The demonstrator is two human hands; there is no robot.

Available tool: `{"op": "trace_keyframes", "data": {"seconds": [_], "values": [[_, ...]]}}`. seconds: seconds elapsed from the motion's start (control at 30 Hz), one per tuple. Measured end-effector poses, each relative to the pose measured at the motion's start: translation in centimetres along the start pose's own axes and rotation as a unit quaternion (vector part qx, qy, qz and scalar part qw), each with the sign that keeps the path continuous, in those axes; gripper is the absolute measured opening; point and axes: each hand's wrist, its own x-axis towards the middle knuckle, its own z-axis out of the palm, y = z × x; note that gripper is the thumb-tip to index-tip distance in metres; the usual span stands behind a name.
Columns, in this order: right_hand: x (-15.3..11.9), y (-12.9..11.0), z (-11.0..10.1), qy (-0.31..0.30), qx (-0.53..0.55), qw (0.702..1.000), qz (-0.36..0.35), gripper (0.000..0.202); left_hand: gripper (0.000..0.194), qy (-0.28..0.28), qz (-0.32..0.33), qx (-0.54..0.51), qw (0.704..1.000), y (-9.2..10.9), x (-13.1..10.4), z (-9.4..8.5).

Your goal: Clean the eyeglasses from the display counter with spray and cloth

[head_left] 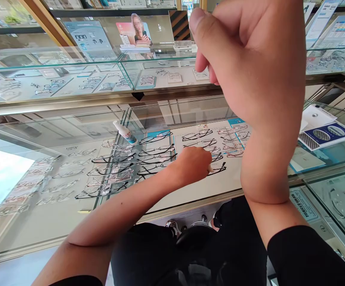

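Observation:
My left hand (192,165) reaches into a glass display case (190,204) and is closed on a black pair of glasses (220,169) lying on the white tray floor. Rows of other glasses (157,153) lie to its left, and pinkish frames (233,145) lie behind it. My right hand (250,59) is raised close to the camera, back toward me, with the fingers curled down and the forearm rising from the case's front edge. Its palm side is hidden, and nothing shows in it.
A small white spray bottle (125,133) lies on the case's glass top at the left. Leaflets and a blue card (327,135) rest on the glass at the right. A second glass counter (101,79) with more glasses and display cards stands behind. My dark-clothed lap fills the bottom.

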Motion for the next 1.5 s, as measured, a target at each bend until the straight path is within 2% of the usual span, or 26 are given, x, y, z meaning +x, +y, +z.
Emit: {"op": "trace_keyframes", "data": {"seconds": [0.3,0.33,0.5,0.8,1.0,1.3,1.4,1.5], "values": [[-0.3,-0.3,0.2,0.007,0.007,1.0,-0.014,0.046,0.023,-0.02,-0.002,0.005,1.0,-0.1,0.2,-0.1],[-0.4,-0.3,0.3,0.017,0.008,1.0,-0.019,0.046,0.024,-0.018,-0.004,0.004,1.0,-0.1,0.2,-0.1],[-0.4,-0.1,0.4,-0.013,0.049,0.998,-0.022,0.042,0.024,0.02,-0.039,0.005,0.999,-0.5,0.3,-0.1],[-0.4,-0.2,0.3,-0.002,0.099,0.995,-0.024,0.042,0.026,0.044,-0.076,-0.017,0.996,-0.8,0.9,0.2],[-0.5,-0.2,0.5,-0.003,0.097,0.995,-0.035,0.046,0.022,0.032,-0.062,-0.023,0.997,-1.2,1.3,0.5],[-0.8,-0.3,0.6,0.007,0.114,0.992,-0.046,0.051,0.027,0.037,-0.051,-0.024,0.998,-1.5,1.6,0.6],[-0.7,-0.3,0.7,-0.014,0.116,0.992,-0.037,0.054,0.026,0.05,-0.046,-0.035,0.997,-1.6,1.2,0.2],[-0.5,0.0,0.6,-0.033,0.125,0.991,-0.019,0.053,0.024,0.091,-0.042,-0.063,0.993,-2.2,0.1,-0.9]]}}
